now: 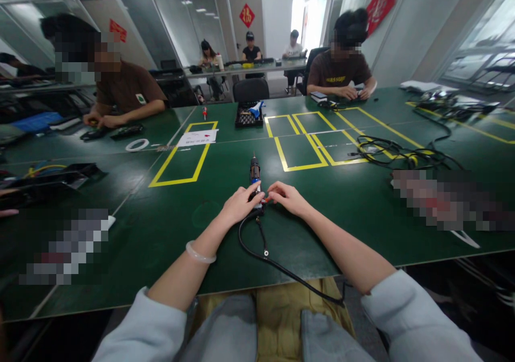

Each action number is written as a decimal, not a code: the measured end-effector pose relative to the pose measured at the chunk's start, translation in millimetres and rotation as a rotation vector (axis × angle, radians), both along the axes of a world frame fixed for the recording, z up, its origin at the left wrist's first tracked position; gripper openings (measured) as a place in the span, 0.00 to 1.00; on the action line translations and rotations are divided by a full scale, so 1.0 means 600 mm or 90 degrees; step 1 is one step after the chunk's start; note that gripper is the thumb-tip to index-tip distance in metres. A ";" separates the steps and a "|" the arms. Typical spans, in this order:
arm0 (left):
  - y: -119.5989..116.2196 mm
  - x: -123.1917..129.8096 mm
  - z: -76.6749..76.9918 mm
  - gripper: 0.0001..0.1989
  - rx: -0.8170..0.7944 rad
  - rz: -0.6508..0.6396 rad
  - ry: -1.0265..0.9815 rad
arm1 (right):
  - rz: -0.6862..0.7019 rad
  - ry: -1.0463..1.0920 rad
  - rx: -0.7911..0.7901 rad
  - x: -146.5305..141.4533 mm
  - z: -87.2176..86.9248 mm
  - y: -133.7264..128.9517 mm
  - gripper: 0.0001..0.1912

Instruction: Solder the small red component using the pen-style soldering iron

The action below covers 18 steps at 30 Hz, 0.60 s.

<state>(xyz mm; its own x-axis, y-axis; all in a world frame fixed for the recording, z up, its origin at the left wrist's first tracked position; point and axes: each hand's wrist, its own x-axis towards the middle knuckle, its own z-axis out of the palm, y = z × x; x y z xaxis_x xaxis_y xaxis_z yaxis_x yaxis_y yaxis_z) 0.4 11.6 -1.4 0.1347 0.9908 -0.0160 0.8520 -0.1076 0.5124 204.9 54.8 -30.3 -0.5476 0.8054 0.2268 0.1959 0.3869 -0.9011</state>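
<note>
A slim corded electric screwdriver (255,170) lies on the green table, its thin bit pointing away from me. My left hand (241,204) grips its rear part, thumb and fingers around the body. At the back end, my right hand (287,197) pinches beside a small orange-red part (266,200); the fingertips hide most of it. From the same end a black cable (277,266) loops toward me and over the table's front edge. A short black lead with a metal ring terminal (266,252) also hangs off there, resting on the table.
Yellow tape rectangles (306,168) mark the table. Beyond the tool stand a black tray (243,119) with a blue-and-white item and a red-handled screwdriver (205,113). Coiled black cables (386,148) lie right. People sit at work across the table (217,204) and behind.
</note>
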 end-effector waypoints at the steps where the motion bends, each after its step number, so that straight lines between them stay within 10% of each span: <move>1: -0.004 0.005 0.004 0.35 -0.006 0.009 0.037 | 0.009 0.007 -0.008 0.000 0.001 -0.002 0.12; 10: -0.018 0.013 0.017 0.37 -0.008 0.022 0.211 | 0.128 0.091 -0.079 -0.003 0.003 -0.008 0.19; 18: -0.022 -0.081 0.029 0.37 -0.055 0.070 0.291 | 0.103 0.059 -0.079 0.003 0.000 -0.003 0.17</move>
<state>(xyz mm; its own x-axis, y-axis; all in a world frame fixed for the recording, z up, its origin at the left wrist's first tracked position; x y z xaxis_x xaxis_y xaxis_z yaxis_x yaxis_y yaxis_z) -48.3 -1.7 16.2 -0.0103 0.9911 -0.1326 0.9961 0.0219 0.0860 206.8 52.9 -30.1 -0.6535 0.7334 0.1875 0.0539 0.2922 -0.9548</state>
